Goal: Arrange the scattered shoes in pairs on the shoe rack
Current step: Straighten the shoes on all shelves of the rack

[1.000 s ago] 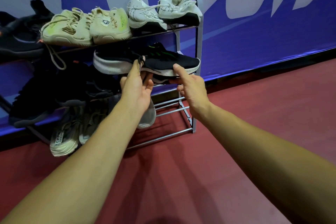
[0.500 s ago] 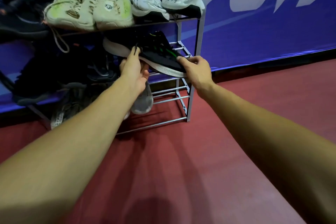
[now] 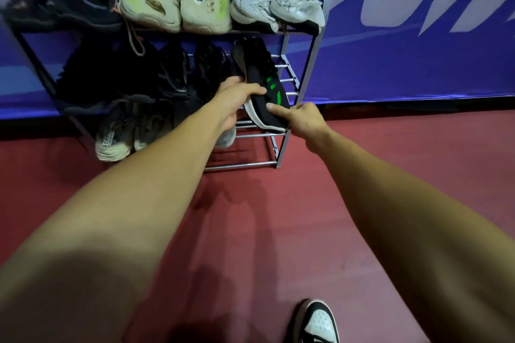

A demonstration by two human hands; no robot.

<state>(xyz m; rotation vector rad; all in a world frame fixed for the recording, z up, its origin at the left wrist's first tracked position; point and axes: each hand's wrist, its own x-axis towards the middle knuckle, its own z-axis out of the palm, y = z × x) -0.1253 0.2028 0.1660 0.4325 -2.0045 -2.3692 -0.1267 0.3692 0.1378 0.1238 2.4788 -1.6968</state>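
Observation:
A black sneaker with green stripes and a white sole point(image 3: 264, 86) lies lengthwise at the right end of the middle shelf of a grey metal shoe rack point(image 3: 312, 69), toe toward me. My left hand point(image 3: 237, 100) grips its left side and my right hand point(image 3: 301, 117) holds the toe. Other black shoes point(image 3: 172, 72) fill the middle shelf to the left. On the top shelf stand a cream pair point(image 3: 178, 5), a white pair point(image 3: 273, 3) and a dark shoe point(image 3: 64, 3). Grey-beige shoes point(image 3: 114, 133) stand on the bottom shelf.
The rack stands against a blue banner wall point(image 3: 418, 36) on a red floor point(image 3: 264, 217). Bare bars point(image 3: 250, 136) show at the right of the lower shelves. My foot in a black-and-white sneaker point(image 3: 317, 323) is at the bottom edge.
The black-and-green sneaker has turned from sideways across the shelf to lengthwise, heel toward the wall. Both hands have stayed on it, and the view has tilted down.

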